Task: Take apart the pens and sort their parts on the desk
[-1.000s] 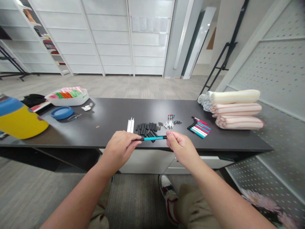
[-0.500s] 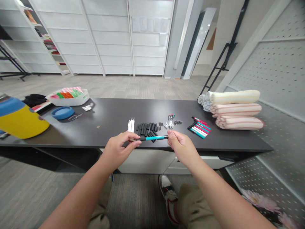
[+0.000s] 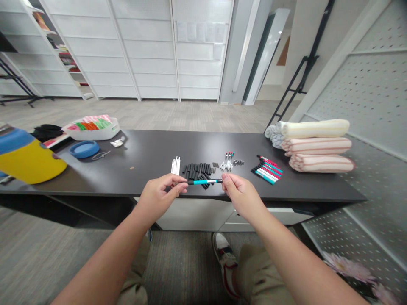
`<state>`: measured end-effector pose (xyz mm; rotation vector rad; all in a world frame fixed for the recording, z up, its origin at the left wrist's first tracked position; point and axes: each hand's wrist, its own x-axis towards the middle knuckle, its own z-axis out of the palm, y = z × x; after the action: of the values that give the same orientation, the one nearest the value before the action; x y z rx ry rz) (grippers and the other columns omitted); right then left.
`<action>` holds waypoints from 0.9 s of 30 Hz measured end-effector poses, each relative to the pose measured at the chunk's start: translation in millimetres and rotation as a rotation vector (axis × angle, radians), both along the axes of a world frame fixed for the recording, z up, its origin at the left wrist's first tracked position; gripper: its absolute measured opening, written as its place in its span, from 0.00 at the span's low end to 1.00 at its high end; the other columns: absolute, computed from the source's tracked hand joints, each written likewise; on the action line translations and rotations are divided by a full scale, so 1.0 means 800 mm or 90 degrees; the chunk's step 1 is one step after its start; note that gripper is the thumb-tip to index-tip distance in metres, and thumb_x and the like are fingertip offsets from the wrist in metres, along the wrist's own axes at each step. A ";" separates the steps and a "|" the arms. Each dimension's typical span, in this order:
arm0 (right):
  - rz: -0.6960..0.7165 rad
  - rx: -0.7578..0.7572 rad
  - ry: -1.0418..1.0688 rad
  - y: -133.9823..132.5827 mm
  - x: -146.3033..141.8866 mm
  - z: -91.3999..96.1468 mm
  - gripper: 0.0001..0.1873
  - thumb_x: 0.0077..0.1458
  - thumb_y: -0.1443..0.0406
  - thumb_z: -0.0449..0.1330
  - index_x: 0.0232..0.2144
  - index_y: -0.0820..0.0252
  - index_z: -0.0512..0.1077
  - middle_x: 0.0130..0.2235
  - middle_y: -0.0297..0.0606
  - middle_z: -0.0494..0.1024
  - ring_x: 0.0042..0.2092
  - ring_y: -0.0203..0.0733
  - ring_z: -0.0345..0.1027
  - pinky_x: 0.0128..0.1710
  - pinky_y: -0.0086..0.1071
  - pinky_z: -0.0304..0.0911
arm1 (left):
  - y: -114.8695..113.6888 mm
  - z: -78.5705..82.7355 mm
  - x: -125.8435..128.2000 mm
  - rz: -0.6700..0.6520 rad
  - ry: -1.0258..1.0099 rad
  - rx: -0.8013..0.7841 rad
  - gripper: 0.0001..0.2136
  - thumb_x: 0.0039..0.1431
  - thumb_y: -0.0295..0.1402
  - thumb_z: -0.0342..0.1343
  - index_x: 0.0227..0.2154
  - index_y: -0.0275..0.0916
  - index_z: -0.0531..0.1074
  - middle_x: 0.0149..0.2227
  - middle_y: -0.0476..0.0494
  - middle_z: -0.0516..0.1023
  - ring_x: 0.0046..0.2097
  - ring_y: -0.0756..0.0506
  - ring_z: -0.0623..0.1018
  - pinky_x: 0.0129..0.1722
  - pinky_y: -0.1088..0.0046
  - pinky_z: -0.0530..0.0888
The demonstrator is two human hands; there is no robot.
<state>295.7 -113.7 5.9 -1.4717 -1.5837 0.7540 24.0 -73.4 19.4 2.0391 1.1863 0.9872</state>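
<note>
Both hands have lifted slightly since a second ago, carrying the pen (image 3: 203, 181) a touch higher over the table's near edge, and the left hand (image 3: 160, 197) has eased from a fuller grasp to a pinch at the fingertips. That hand now holds the pen's black end between thumb and forefinger, the other fingers curled loosely beneath. The right hand (image 3: 240, 195) pinches the opposite end with thumb and forefinger, its remaining fingers folded in. The pen lies level between the two hands (teal barrel in the middle, black at the left), in the air just in front of the table (image 3: 146, 152) and not touching it. Just beyond it, near the front edge, lies a heap of black caps (image 3: 197, 169), with a few white tubes (image 3: 175, 165) just beside them on the left. To the right of the caps sits a cluster of small parts (image 3: 228, 163), and further right a row of finished pens (image 3: 266, 168). Rolled towels (image 3: 318, 146) are stacked at the right end. At the left end are a yellow container (image 3: 30, 163), a blue lid (image 3: 84, 149) and, by the far edge, a white basket (image 3: 92, 129).
</note>
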 end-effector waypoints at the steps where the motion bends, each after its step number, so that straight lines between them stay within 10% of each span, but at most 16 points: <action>1: 0.000 -0.003 -0.010 0.000 0.000 0.001 0.28 0.71 0.44 0.48 0.28 0.56 0.69 0.21 0.28 0.61 0.25 0.36 0.56 0.28 0.31 0.49 | -0.001 0.000 0.000 0.004 -0.004 -0.018 0.11 0.67 0.44 0.59 0.41 0.43 0.81 0.31 0.50 0.84 0.31 0.48 0.81 0.32 0.75 0.73; 14: 0.006 -0.078 0.016 0.004 0.009 0.003 0.24 0.67 0.46 0.55 0.29 0.56 0.76 0.23 0.33 0.75 0.24 0.36 0.65 0.25 0.30 0.56 | 0.006 -0.007 0.011 0.063 0.051 0.036 0.24 0.73 0.47 0.49 0.23 0.41 0.76 0.24 0.49 0.80 0.33 0.47 0.81 0.36 0.73 0.70; 27: 0.055 -0.094 0.324 0.016 0.010 -0.008 0.20 0.50 0.50 0.74 0.38 0.58 0.80 0.34 0.38 0.83 0.35 0.39 0.76 0.39 0.34 0.72 | 0.018 -0.014 0.015 0.097 -0.026 -0.038 0.27 0.72 0.52 0.49 0.22 0.41 0.76 0.23 0.50 0.80 0.25 0.49 0.76 0.31 0.73 0.69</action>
<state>303.7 -101.3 -0.5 -1.1903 -1.2249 1.2087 36.1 -58.9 7.8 1.8962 1.3494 1.0470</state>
